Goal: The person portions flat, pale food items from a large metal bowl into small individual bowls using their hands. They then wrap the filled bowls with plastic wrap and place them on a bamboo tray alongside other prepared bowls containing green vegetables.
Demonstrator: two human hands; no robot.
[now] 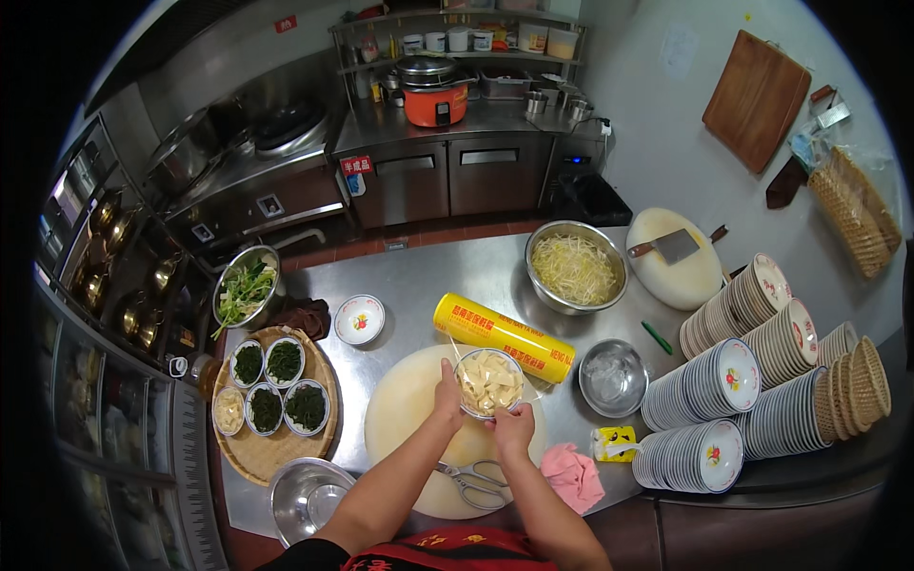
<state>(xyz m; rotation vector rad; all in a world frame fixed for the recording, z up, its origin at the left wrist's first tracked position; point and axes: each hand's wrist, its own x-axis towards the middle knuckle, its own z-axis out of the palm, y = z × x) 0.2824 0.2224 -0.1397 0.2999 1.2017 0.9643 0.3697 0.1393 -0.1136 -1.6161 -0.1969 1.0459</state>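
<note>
A small bowl of pale, cut food pieces [490,382] is held over a round white chopping board [400,400]. My left hand [448,401] grips its left rim and my right hand [513,427] its lower right rim. Clear film [534,391] sticks out past the bowl's right side. Just behind lies a yellow box-shaped roll of cling wrap [504,337]. On the board, below the bowl, rest kitchen scissors [477,485] with grey handles, partly hidden by my right forearm.
At left, a round woven tray [285,453] carries several filled bowls. A steel basin [303,503] stands at the front left edge. Bean sprouts fill another basin [577,264]; a cleaver [675,246] lies on the far board. Stacked bowls [700,385] and a pink cloth [571,477] are at right.
</note>
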